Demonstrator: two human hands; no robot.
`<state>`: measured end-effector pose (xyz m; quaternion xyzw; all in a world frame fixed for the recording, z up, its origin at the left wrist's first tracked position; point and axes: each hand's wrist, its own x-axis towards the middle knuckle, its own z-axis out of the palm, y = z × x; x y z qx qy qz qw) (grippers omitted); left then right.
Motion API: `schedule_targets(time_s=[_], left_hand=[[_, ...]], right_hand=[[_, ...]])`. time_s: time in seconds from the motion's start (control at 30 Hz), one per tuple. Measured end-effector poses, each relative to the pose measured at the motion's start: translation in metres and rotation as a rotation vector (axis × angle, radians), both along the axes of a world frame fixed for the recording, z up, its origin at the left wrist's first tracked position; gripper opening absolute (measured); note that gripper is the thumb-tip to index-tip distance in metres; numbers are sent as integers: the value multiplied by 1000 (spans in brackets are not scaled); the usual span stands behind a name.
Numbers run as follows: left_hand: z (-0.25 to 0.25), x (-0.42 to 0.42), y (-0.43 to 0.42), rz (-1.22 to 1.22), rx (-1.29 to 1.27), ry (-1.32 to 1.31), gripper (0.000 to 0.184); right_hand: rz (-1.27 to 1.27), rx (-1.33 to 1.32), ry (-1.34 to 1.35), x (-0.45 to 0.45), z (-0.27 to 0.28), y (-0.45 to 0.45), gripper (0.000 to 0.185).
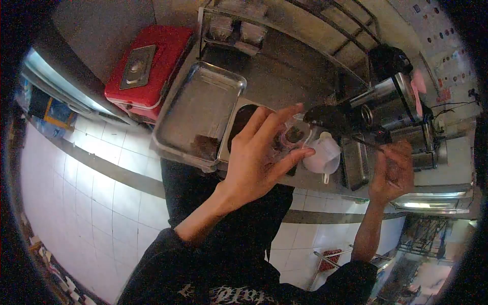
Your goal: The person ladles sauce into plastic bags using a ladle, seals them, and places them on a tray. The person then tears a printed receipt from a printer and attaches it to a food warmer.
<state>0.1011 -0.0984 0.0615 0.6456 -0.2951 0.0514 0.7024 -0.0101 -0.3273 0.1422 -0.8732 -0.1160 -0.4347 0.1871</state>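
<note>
My left hand (262, 147) has its thumb and fingers curved round a clear plastic cup (295, 136), which has something dark in it. My right hand (394, 170) is closed on the thin handle of a dark ladle (325, 118). The ladle's bowl is just beside the cup's mouth, tilted toward it. Below the ladle, near my left thumb, stands a whitish translucent plastic jug (323, 155). Partly hidden behind my left hand is a metal container with dark contents (244, 119).
A shallow steel tray (201, 107) holds a brown patch at its near corner. Left of it stands a red cooler box (150, 66). A narrow metal pan (356, 162) and a steel appliance (386, 101) are on the right. A wire rack (284, 33) runs along the back.
</note>
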Motion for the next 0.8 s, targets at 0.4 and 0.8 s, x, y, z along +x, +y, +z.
schedule_targets(time_s=[0.4, 0.8], left_hand=[[-3, 1, 10, 28, 104, -15, 60], [-44, -6, 65, 236, 326, 5, 67]], right_hand=[[-115, 216, 123, -2, -22, 18, 12], [-502, 121, 612, -34, -125, 95, 17]])
